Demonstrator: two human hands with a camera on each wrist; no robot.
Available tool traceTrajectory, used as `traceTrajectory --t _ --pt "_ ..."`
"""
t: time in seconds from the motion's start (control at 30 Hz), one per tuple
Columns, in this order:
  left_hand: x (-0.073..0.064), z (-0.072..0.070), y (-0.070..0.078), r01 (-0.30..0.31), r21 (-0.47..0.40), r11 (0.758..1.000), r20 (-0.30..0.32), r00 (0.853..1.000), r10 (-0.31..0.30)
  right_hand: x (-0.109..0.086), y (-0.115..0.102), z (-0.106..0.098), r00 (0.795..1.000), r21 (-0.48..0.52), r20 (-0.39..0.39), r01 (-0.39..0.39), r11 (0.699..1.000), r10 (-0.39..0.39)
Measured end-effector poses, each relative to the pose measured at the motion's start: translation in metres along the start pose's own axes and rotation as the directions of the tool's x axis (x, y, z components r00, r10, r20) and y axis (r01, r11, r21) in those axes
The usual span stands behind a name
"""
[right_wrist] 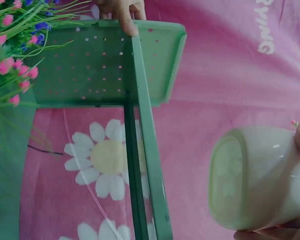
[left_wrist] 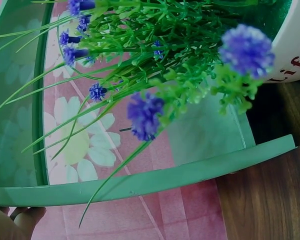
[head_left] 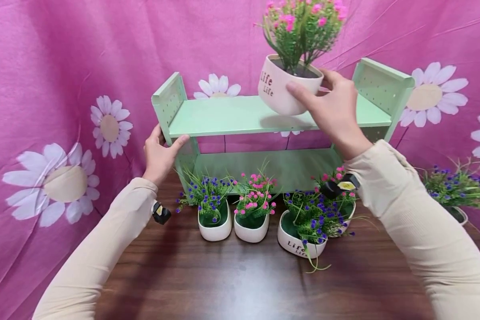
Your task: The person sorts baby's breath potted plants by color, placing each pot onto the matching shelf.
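My right hand [head_left: 338,113] grips a white "Life" flowerpot [head_left: 282,84] by its right side, thumb in front. Pink artificial flowers [head_left: 304,31] rise from it. The pot hangs above the top board of a pale green two-tier shelf [head_left: 224,115]; the right wrist view shows the underside of the pot [right_wrist: 255,175] free of the board. My left hand [head_left: 160,155] holds the shelf's left side panel, thumb at the front edge of the top board and fingers round the outside. In the left wrist view, purple flowers [left_wrist: 145,115] cover part of the shelf frame [left_wrist: 140,182].
On the brown wooden table [head_left: 224,284], in front of the shelf, stand a purple-flowered pot [head_left: 215,231], a pink-flowered pot [head_left: 252,233] and a "Life" pot [head_left: 300,244] overlapping another behind it. One more purple plant [head_left: 456,189] stands far right. A pink daisy-printed cloth [head_left: 84,53] hangs behind.
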State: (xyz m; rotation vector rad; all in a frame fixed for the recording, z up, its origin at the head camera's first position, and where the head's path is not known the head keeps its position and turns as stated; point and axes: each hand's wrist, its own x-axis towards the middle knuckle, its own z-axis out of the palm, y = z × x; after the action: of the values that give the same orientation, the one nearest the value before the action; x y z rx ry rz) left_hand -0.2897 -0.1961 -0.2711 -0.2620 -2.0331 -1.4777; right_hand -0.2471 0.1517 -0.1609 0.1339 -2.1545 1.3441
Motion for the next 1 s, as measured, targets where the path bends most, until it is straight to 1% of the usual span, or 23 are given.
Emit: traceTrajectory --t 0.13,0.23,0.37,0.53,0.63,0.7,0.9,1.0 --pt "0.001 0.001 0.0 0.002 -0.005 1.0 -0.008 1.0 -0.002 0.009 -0.006 0.023 1.0 -0.016 -0.018 0.005 1.0 -0.005" --pt "0.0 0.002 0.001 0.01 -0.006 1.0 -0.009 1.0 -0.01 0.015 -0.009 0.039 1.0 -0.028 -0.022 -0.012 1.0 0.011" --pt "0.001 0.004 0.003 0.015 -0.009 1.0 -0.001 1.0 -0.015 0.023 -0.011 0.057 0.997 -0.063 -0.007 -0.071 0.995 0.071" --pt "0.0 0.004 0.004 0.013 -0.005 1.0 -0.001 1.0 -0.013 0.029 -0.01 0.079 0.989 -0.106 0.017 -0.143 0.984 0.145" --pt "-0.001 0.004 0.004 0.008 0.002 1.0 -0.001 1.0 -0.008 0.03 -0.008 0.09 0.987 -0.133 0.018 -0.153 0.979 0.157" --pt "-0.002 0.004 0.002 0.002 0.008 1.0 -0.003 1.0 -0.002 0.029 -0.006 0.096 0.989 -0.147 0.012 -0.146 0.978 0.15" --pt "-0.003 0.005 0.0 -0.007 0.031 1.0 -0.002 1.0 0.007 0.024 0.0 0.109 0.998 -0.224 -0.014 -0.059 0.973 0.058" --pt "-0.003 0.004 0.0 -0.011 0.021 1.0 -0.002 1.0 0.011 0.022 0.001 0.115 0.998 -0.219 -0.011 -0.07 0.973 0.069"
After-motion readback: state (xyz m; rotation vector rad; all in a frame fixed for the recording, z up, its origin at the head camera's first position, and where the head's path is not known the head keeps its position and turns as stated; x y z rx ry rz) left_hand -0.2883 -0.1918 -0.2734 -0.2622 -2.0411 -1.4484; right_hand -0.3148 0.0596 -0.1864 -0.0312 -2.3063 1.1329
